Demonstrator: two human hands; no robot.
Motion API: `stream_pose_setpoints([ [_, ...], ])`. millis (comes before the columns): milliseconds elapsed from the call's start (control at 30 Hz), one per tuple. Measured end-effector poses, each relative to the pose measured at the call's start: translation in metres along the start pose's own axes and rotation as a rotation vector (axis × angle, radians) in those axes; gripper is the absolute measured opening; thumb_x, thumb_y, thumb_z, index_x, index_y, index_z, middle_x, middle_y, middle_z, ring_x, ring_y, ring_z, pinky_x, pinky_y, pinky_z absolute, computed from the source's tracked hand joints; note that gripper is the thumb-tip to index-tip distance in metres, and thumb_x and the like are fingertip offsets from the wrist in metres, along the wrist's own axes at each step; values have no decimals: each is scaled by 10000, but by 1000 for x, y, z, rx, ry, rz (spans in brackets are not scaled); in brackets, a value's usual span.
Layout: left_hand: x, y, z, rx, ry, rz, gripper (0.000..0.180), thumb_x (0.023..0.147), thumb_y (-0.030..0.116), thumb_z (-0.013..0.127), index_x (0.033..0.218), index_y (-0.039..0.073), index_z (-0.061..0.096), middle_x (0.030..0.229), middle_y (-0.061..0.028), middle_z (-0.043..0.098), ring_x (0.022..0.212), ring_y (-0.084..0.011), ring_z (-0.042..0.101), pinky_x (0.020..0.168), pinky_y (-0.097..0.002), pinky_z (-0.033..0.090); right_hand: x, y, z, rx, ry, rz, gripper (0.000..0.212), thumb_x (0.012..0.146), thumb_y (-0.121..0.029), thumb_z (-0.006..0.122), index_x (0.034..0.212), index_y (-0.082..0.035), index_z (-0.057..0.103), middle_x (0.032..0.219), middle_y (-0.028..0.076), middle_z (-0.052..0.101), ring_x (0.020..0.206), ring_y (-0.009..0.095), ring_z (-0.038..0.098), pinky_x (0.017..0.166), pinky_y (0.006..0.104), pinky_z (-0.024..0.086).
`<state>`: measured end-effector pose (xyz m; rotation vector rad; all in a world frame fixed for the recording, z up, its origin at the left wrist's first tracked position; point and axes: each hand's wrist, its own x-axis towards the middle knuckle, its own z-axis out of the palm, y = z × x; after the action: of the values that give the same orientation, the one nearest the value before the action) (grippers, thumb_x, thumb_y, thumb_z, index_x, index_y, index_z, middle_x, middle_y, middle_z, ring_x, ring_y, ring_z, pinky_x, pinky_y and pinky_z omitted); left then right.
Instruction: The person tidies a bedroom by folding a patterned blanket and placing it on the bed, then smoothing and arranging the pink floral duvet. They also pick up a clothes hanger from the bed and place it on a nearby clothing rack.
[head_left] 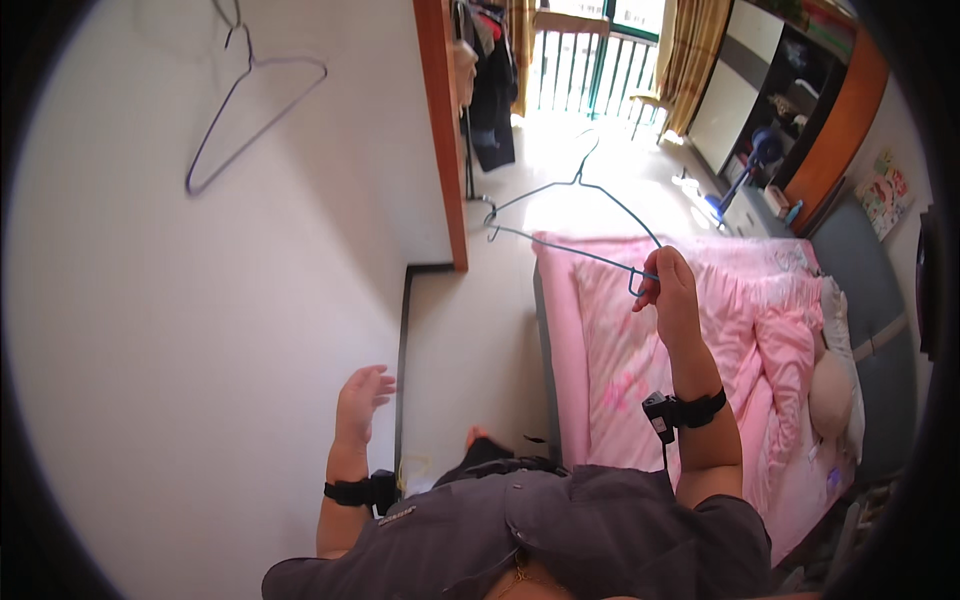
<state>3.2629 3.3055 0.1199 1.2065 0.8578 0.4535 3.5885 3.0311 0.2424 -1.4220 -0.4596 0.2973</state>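
My right hand (664, 282) is closed on the right corner of a teal wire clothes hanger (582, 184). The hanger is raised in front of me, its hook pointing up and away, with no garment on it. Its bottom bar and left corner stand apart from the bed below. My left hand (364, 402) is held low beside the white wall, fingers apart, with nothing in it. A second, dark purple wire hanger (233, 95) hangs bare against the wall at the upper left, well away from both hands.
A bed with a pink sheet (625, 350) and a bunched quilt lies to my right against a grey headboard (885, 330). Clothes (490, 100) hang on a rack beyond the orange door frame (440, 130). Farther back stand a blue fan (765, 150) and a wardrobe (735, 85).
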Motion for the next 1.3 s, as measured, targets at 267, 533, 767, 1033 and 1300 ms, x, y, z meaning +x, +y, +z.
stream_pose_setpoints([
  [267,176,74,60,94,-263,93,258,898,219,476,1037,19,557,864,-63,607,763,-131,569,687,-250,443,210,-19,60,-274,91,-164,269,937,-235,366,753,-60,453,571,32,471,374,70,412,329,204,328],
  [533,303,114,105,167,-198,97,251,899,219,473,1036,31,567,858,-57,609,773,-128,571,692,-251,445,452,7,65,-579,117,-402,256,930,-243,393,786,-51,481,586,34,503,473,91,482,452,232,395],
  [767,416,166,151,126,-48,117,217,898,185,481,1031,40,572,842,-49,612,749,-119,571,684,-244,443,652,13,89,-582,14,-51,213,931,-248,396,925,-63,502,754,72,574,600,150,593,458,255,470],
  [1033,506,206,181,183,-145,112,223,908,179,467,1047,33,562,878,-54,612,781,-118,569,709,-246,447,824,38,118,-1060,80,-399,159,909,-210,420,934,-79,506,795,161,612,684,308,610,604,392,469],
  [1300,579,240,176,234,-186,120,224,899,140,477,1084,33,544,882,-52,607,811,-124,561,750,-252,441,920,5,178,-1246,176,-775,137,901,-220,377,953,-136,473,859,131,615,824,342,588,680,444,456],
])
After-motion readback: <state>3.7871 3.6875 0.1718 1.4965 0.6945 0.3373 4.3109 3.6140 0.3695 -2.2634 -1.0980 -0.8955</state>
